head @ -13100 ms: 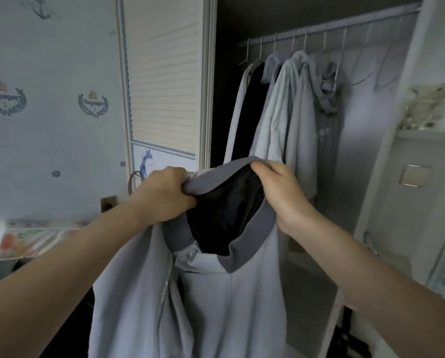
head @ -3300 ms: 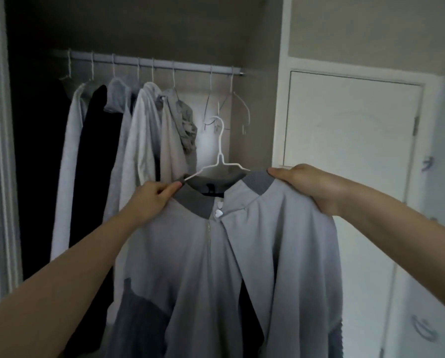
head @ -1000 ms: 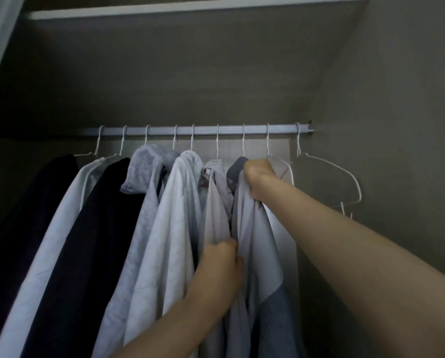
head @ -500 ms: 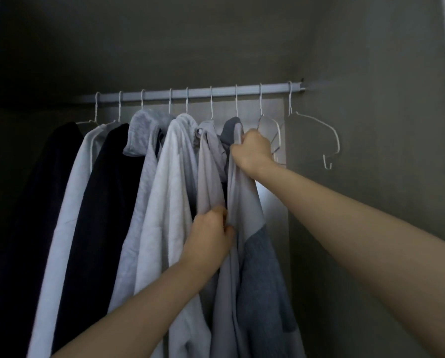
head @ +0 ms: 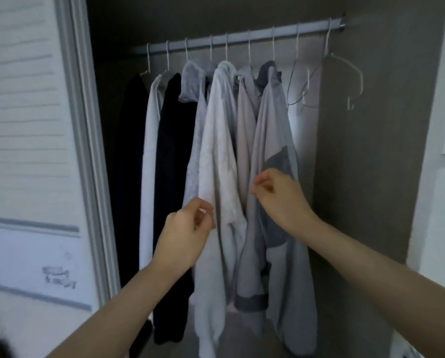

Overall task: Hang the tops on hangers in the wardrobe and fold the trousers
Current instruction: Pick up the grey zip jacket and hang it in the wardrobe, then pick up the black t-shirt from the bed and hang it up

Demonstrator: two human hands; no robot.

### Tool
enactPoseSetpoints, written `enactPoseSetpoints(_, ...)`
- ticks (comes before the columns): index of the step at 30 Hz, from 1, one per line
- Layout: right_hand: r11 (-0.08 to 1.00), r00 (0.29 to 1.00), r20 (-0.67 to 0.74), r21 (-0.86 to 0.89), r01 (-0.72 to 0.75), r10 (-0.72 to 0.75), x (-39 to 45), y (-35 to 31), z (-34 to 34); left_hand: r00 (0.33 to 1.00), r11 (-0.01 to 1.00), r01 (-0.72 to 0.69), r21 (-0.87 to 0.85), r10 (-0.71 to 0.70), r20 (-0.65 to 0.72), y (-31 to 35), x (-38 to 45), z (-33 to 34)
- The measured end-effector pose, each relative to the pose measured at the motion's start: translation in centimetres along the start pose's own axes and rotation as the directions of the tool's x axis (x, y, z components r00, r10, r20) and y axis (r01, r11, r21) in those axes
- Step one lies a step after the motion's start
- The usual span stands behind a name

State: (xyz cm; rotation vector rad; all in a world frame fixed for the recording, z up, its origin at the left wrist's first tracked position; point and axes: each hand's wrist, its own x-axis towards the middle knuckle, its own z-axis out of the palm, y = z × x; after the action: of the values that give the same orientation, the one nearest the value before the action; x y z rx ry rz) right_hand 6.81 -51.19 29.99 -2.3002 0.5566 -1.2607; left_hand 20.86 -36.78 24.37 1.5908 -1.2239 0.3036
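- The left hand (head: 187, 236) is in front of the hanging clothes. Its fingers are loosely curled and hold nothing.
- The right hand (head: 281, 200) is the same, loose and holding nothing, just in front of the light grey zip top with dark grey patches (head: 273, 130).
- That grey top hangs from the silver wardrobe rail (head: 242, 37), last in the row of clothes, near the rail's right end.
- It looks soft, floppy and light. I think it would slip off easily if tugged.
- The best place to hold it is likely the shoulders or collar, near the thin white wire hanger hook (head: 273, 45).
- Its long side runs straight up and down, collar at the top, hem at the bottom.
- Two empty white wire hangers (head: 345, 71) hang beside it, toward the rail's right end.
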Motion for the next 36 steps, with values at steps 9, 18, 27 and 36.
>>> enactPoseSetpoints(9,0.952,0.925,0.344,0.302,0.055,-0.163,-13.7,-5.3,8.5,0.932,0.938,0.33,0.101,-0.307,-0.194,0.3,-17.2,-7.3)
enactPoseSetpoints(18,0.819,0.641,0.65,0.572,-0.057,-0.409,-27.9,-7.5,13.2,0.605,0.672,0.725,0.154,-0.514,-0.608,7.0,-36.8,-9.4)
enactPoseSetpoints(27,0.713,0.023,0.737,0.661,-0.235,-0.675,-46.7,-6.7,7.4,-0.11,0.29,0.926,-0.242,-0.407,-0.907,21.8,-56.6,2.5)
enactPoseSetpoints(36,0.72,-0.452,0.581,0.65,-0.242,-0.677,-63.7,-6.3,-2.2,-0.659,0.136,0.736,-0.663,-0.079,-0.748,37.0,-69.8,14.7)
